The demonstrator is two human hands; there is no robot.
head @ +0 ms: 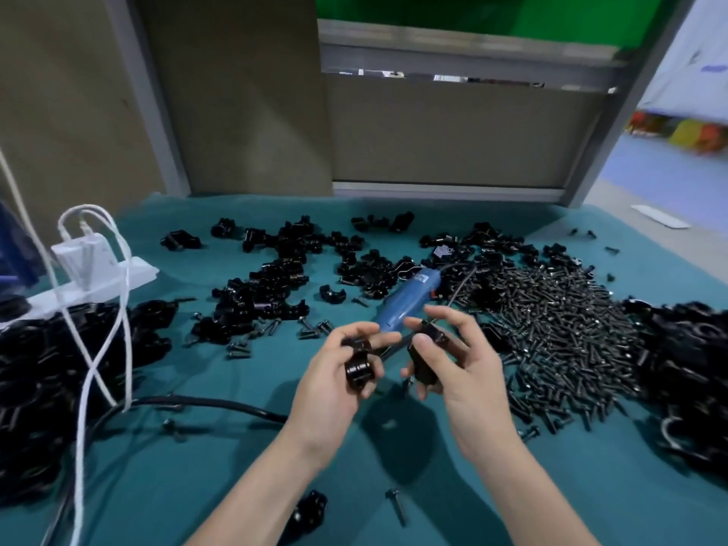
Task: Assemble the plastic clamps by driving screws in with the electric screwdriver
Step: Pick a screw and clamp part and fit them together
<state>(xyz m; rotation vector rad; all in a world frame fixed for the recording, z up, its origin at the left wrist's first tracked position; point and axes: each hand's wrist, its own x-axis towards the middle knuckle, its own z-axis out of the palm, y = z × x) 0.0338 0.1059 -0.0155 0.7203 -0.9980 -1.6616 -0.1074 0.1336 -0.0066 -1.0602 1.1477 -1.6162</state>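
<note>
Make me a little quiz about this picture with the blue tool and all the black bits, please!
1. True or false: the blue screwdriver lies on the teal cloth, in neither grip.
2. Where is the big screw pile? A) left of both grips B) right of both grips C) inside a box
3. What is in the left-hand grip, and what is in the right-hand grip?

Key
1. True.
2. B.
3. The left holds a black clamp piece; the right holds another clamp piece.
</note>
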